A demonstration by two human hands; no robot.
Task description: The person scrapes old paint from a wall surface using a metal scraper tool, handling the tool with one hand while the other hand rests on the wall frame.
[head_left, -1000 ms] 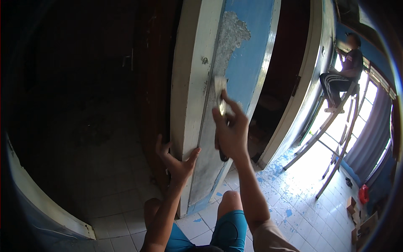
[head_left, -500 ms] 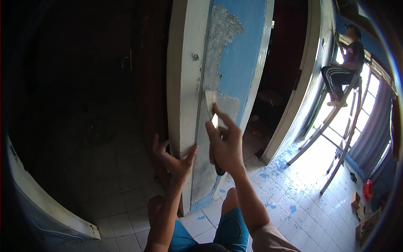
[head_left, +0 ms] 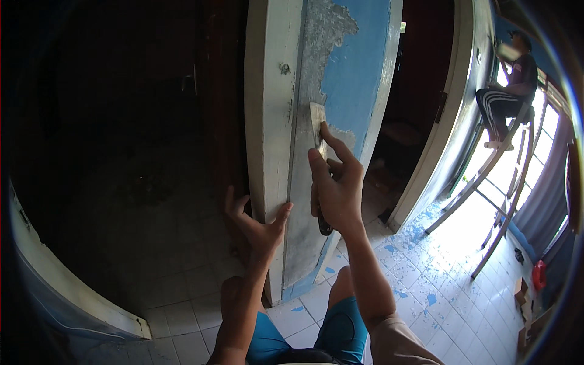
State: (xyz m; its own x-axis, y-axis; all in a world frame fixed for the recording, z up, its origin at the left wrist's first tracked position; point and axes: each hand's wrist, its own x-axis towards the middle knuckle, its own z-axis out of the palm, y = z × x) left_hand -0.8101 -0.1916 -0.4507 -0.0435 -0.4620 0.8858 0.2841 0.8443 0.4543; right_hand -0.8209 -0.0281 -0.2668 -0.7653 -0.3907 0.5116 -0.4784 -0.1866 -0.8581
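Observation:
My right hand [head_left: 342,193] is wrapped round the dark handle of a scraper [head_left: 318,115], its index finger stretched along the pale flat blade. The blade points up and lies at the wall strip [head_left: 359,67], where bare grey plaster meets flaking blue paint. Lower on the left, my left hand [head_left: 263,234] grips the edge of the white door frame [head_left: 266,121]. Its thumb presses on the front face and its fingers reach round the dark doorway side, one of them sticking out. Part of those fingers is hidden by the frame.
Blue paint flakes [head_left: 431,299] litter the white floor tiles. At the right, a person [head_left: 517,79] sits on a tall ladder [head_left: 486,182] by a bright window. A grey curtain [head_left: 541,176], a red bag [head_left: 538,275] and cardboard boxes [head_left: 521,292] are beyond. Dark doorways flank the wall strip.
My right hand has moved the scraper up and slightly right along the wall. The left hand stays on the door frame. The whole view has shifted slightly.

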